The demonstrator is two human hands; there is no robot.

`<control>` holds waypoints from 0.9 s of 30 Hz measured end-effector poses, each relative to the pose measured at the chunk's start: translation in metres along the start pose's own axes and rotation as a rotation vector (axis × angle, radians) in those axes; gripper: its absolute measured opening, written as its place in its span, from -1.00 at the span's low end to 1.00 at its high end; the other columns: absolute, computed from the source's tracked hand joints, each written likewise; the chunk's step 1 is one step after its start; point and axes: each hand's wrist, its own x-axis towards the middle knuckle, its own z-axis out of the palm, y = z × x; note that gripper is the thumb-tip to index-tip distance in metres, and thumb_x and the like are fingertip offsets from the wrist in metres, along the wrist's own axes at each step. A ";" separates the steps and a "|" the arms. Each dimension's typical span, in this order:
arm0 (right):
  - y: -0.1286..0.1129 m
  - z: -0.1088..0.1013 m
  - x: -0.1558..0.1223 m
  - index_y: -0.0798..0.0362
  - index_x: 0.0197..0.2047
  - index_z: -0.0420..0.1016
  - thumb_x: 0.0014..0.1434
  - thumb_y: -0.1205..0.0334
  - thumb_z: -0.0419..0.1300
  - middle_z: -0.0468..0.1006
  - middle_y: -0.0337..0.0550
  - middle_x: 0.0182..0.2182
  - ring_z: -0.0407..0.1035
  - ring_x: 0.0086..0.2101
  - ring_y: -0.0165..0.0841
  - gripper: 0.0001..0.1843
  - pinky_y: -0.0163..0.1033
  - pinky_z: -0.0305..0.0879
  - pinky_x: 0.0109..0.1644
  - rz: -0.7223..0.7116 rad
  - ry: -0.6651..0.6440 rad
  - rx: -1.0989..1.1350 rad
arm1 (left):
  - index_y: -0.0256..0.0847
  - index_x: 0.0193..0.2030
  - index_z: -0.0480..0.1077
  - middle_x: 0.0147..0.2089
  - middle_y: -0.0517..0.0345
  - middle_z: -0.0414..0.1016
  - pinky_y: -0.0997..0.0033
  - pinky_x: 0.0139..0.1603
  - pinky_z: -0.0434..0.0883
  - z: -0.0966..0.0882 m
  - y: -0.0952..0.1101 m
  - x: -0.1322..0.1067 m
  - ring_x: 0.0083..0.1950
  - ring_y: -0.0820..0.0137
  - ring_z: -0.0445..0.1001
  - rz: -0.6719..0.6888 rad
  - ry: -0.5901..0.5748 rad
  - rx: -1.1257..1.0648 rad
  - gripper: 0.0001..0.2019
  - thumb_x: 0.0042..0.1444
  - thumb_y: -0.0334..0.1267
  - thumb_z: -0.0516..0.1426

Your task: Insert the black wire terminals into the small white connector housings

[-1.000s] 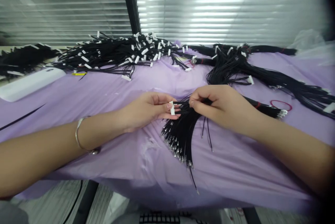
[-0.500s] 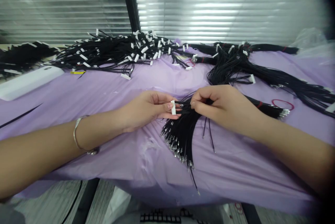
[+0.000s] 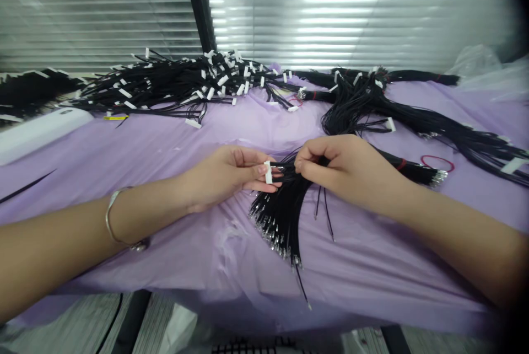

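Note:
My left hand (image 3: 225, 176) pinches a small white connector (image 3: 268, 172) between thumb and fingers. Facing it, my right hand (image 3: 343, 166) pinches thin black wires (image 3: 285, 167) whose ends meet the connector. Both hands rest over a bundle of black wires (image 3: 283, 216) with metal tips, fanned out toward the table's front edge on the purple cloth (image 3: 165, 144). Two loose wires (image 3: 324, 213) hang below my right hand. A bracelet (image 3: 113, 221) circles my left wrist.
A heap of black wires with white connectors (image 3: 177, 81) lies at the back left. More black wire bundles (image 3: 413, 117) run across the back right. A red rubber band (image 3: 437, 162) lies at the right, a white flat object (image 3: 37, 133) at the left. Window blinds stand behind.
Hands keep the same grip on connector and wires; the view has shifted slightly to the right, so everything sits a little further left.

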 end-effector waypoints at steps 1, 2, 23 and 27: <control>0.000 0.000 0.000 0.09 -0.56 0.34 0.02 0.36 0.07 0.26 -0.35 -0.65 0.10 -0.59 -0.55 -0.85 -0.39 0.02 -0.53 -0.001 0.000 0.006 | -0.35 -0.27 0.48 -0.25 0.12 0.53 0.53 -0.08 0.45 0.000 0.000 0.000 -0.25 0.53 0.51 -0.002 -0.001 -0.003 -0.89 0.11 -0.44 0.11; 0.000 0.000 0.000 0.09 -0.56 0.34 0.02 0.36 0.06 0.27 -0.35 -0.65 0.10 -0.59 -0.55 -0.85 -0.39 0.02 -0.52 -0.004 0.001 0.012 | -0.34 -0.27 0.48 -0.25 0.12 0.54 0.53 -0.08 0.45 0.000 0.000 0.000 -0.25 0.53 0.51 -0.004 -0.002 -0.006 -0.89 0.11 -0.44 0.11; -0.001 0.001 -0.003 0.11 -0.54 0.34 0.01 0.35 0.05 0.29 -0.34 -0.62 0.13 -0.57 -0.54 -0.86 -0.39 0.03 -0.48 -0.045 -0.024 0.008 | -0.34 -0.29 0.49 -0.27 0.09 0.54 0.56 -0.13 0.44 0.002 0.005 -0.001 -0.28 0.54 0.50 -0.046 0.025 -0.004 -0.90 0.08 -0.42 0.14; -0.001 0.002 -0.002 0.11 -0.55 0.32 0.03 0.34 0.03 0.26 -0.34 -0.64 0.10 -0.58 -0.54 -0.84 -0.39 -0.01 -0.50 -0.030 -0.011 -0.011 | -0.33 -0.27 0.49 -0.23 0.09 0.54 0.55 -0.11 0.44 0.002 0.004 0.000 -0.25 0.54 0.50 -0.038 0.013 0.010 -0.90 0.08 -0.39 0.15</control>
